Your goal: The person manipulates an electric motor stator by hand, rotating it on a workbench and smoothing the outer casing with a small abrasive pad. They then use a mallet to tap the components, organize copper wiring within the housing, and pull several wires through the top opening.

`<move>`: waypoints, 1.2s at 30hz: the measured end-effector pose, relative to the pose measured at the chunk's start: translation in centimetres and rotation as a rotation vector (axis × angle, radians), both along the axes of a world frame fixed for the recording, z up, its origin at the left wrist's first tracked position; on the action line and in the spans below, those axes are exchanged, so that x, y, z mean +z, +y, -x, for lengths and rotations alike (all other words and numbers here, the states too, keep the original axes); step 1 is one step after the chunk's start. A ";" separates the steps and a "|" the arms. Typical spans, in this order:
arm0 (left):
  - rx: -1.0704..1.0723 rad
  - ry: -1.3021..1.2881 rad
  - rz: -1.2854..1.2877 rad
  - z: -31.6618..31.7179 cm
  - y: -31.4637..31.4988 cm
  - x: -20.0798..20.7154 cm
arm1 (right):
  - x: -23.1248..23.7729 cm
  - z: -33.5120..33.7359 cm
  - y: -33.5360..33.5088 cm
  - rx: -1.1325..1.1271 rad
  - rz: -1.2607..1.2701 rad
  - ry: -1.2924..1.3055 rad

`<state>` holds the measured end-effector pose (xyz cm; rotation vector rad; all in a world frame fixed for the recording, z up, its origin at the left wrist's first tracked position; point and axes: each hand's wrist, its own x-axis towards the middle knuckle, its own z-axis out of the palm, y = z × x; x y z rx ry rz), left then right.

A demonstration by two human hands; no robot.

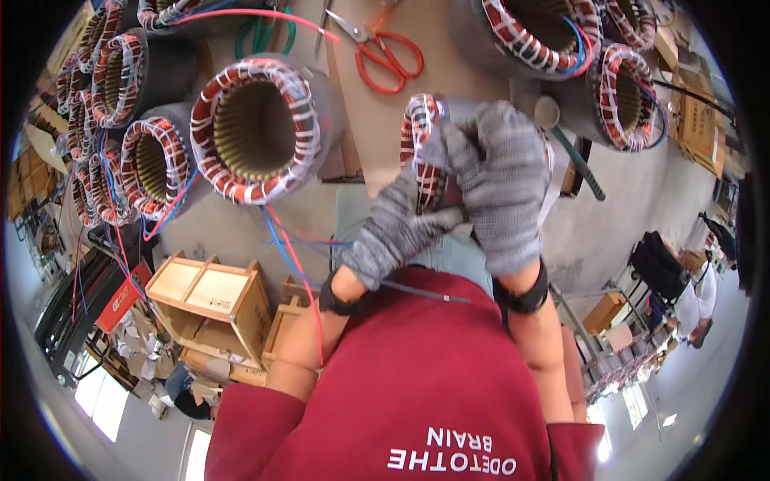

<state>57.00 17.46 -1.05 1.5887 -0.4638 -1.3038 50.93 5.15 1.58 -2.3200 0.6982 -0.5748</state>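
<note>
Both my hands wear grey knitted gloves and meet at a motor stator (421, 120), whose winding is laced in white over red-brown. It lies at the bench's near edge, largely covered by the gloves. My left hand (393, 232) is closed round the near side of the winding, with the thumb stretched across the front. Over the stator's right part, my right hand (507, 180) is curled with bent fingers pressed together; whatever they pinch is hidden. A larger stator (313, 120) lies to the left, its ribbed yellowish bore facing me, red and blue leads hanging down.
Red-handled scissors (389, 60) and a green-handled tool (265, 34) lie farther back on the bench. A round-headed tool with a green handle (579, 164) lies right of my hands. More stators (152, 164) crowd the left; others (626, 100) stand at right. A wooden crate (210, 301) is at lower left.
</note>
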 end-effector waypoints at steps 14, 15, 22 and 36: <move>0.016 -0.346 0.124 -0.2 -0.3 -1.1 | 1.5 1.4 1.1 -0.022 0.162 0.364; -0.025 -0.321 0.060 -0.6 -0.6 -1.2 | 1.2 0.8 0.5 -0.049 0.199 0.274; -0.070 -0.293 -0.022 -0.1 0.1 -0.2 | 1.0 2.6 -0.6 -0.135 0.167 0.286; -0.272 -0.505 -0.103 -0.4 1.3 -0.4 | -0.2 14.7 -2.5 -0.344 -1.001 -0.157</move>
